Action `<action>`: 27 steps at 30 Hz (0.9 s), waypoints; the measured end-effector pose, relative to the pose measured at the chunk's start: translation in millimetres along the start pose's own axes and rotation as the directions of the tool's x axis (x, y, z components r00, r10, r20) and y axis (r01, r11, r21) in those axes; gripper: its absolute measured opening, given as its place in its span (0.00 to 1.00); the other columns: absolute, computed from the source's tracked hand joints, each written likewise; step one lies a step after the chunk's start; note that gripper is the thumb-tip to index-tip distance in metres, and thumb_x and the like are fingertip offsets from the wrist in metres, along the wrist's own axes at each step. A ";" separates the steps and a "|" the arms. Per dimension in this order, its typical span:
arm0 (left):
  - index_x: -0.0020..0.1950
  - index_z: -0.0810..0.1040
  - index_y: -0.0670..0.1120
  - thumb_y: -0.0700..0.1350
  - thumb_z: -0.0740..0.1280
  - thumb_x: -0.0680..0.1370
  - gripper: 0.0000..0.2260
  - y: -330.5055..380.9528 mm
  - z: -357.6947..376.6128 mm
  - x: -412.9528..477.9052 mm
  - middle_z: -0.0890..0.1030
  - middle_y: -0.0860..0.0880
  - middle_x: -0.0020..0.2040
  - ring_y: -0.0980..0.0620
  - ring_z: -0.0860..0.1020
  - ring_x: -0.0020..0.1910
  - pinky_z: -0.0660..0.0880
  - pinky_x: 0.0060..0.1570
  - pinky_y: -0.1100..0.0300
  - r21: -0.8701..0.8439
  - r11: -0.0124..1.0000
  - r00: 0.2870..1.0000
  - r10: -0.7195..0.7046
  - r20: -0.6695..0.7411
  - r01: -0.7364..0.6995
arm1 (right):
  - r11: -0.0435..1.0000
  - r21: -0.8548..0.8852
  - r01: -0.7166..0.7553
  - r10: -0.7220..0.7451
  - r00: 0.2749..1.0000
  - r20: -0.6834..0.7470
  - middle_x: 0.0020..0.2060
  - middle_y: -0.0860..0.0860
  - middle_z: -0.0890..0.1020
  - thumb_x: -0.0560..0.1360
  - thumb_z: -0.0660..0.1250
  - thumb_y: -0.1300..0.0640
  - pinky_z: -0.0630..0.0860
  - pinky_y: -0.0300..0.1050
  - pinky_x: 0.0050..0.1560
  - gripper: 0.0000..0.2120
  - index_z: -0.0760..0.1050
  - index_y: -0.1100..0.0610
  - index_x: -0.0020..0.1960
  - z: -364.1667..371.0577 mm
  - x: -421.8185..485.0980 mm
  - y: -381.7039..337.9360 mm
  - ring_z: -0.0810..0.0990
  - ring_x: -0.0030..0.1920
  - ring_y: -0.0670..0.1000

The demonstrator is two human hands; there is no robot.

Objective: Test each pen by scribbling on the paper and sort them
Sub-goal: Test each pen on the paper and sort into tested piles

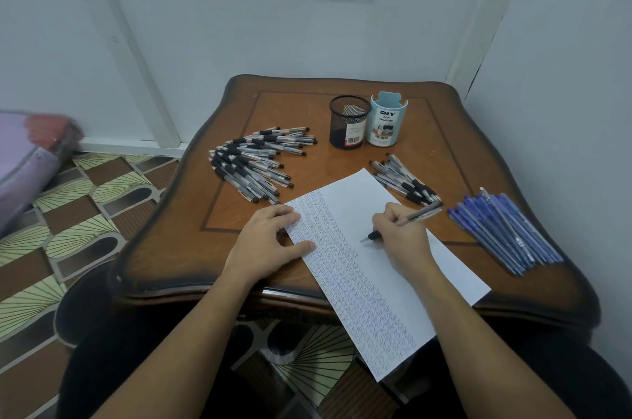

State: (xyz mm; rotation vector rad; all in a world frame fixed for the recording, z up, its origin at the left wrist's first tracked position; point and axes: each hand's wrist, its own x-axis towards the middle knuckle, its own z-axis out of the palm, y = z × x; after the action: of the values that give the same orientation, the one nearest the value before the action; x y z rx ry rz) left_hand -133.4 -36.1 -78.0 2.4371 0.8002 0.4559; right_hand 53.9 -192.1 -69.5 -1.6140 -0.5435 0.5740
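Pen under test
The right hand (399, 232) grip pinches a pen (415, 216), its tip seemingly touching the paper (345, 213). The left hand (270, 240), grip loose and empty, pins the paper's edge so it won't slide on the surface (325, 168).

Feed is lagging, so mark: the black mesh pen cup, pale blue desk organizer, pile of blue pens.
black mesh pen cup (341, 126), head view, on its mesh wall.
pale blue desk organizer (386, 122), head view, on its front wall.
pile of blue pens (506, 233), head view, mid-pile barrels.
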 end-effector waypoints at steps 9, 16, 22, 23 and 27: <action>0.70 0.75 0.52 0.63 0.72 0.71 0.30 -0.3 -0.2 0.4 0.70 0.60 0.69 0.67 0.59 0.63 0.60 0.64 0.61 -0.006 1.000 1.000 -0.007 0.008 0.007 | 0.990 0.119 -0.073 0.078 0.996 -0.035 0.20 0.52 0.69 0.84 0.49 0.42 0.62 0.44 0.28 0.23 0.74 0.57 0.52 -0.4 5.1 -12.6 0.66 0.21 0.50; 0.69 0.75 0.52 0.63 0.72 0.71 0.30 0.1 -0.6 -0.4 0.70 0.60 0.69 0.65 0.61 0.65 0.60 0.64 0.61 -0.007 1.000 1.000 -0.011 0.008 0.011 | 0.983 0.137 -0.118 0.121 0.993 -0.013 0.23 0.52 0.67 0.85 0.55 0.48 0.57 0.43 0.25 0.16 0.75 0.57 0.53 -3.0 6.5 -19.0 0.62 0.22 0.50; 0.69 0.75 0.52 0.63 0.72 0.71 0.30 0.6 -0.7 -1.0 0.70 0.60 0.68 0.64 0.62 0.66 0.61 0.64 0.62 -0.019 1.000 1.000 -0.017 0.007 0.017 | 0.940 0.103 -0.325 0.318 0.945 0.080 0.28 0.51 0.71 0.78 0.54 0.65 0.58 0.39 0.26 0.15 0.77 0.55 0.55 -6.0 31.6 -39.5 0.65 0.26 0.49; 0.69 0.75 0.52 0.63 0.72 0.71 0.30 0.8 -0.8 -1.0 0.70 0.60 0.69 0.64 0.61 0.65 0.61 0.64 0.62 -0.018 1.000 1.000 -0.016 0.007 0.016 | 0.962 0.009 -0.274 0.272 0.960 0.066 0.29 0.51 0.73 0.78 0.55 0.66 0.60 0.39 0.25 0.13 0.76 0.55 0.52 -7.3 37.8 -45.4 0.67 0.27 0.49; 0.70 0.74 0.53 0.63 0.71 0.71 0.30 1.1 -1.1 -0.5 0.69 0.60 0.70 0.66 0.59 0.64 0.60 0.64 0.63 -0.008 1.000 1.000 -0.024 0.012 0.024 | 0.784 -0.618 0.060 -0.061 0.998 0.019 0.43 0.50 0.79 0.80 0.63 0.62 0.76 0.48 0.41 0.08 0.70 0.53 0.57 -20.1 68.6 -59.8 0.78 0.42 0.51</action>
State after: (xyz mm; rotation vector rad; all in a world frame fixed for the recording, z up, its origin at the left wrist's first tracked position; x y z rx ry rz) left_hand -133.8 -36.8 -76.6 2.4181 0.8197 0.4347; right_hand 118.0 -156.3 -12.0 -2.2104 -0.8410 0.3547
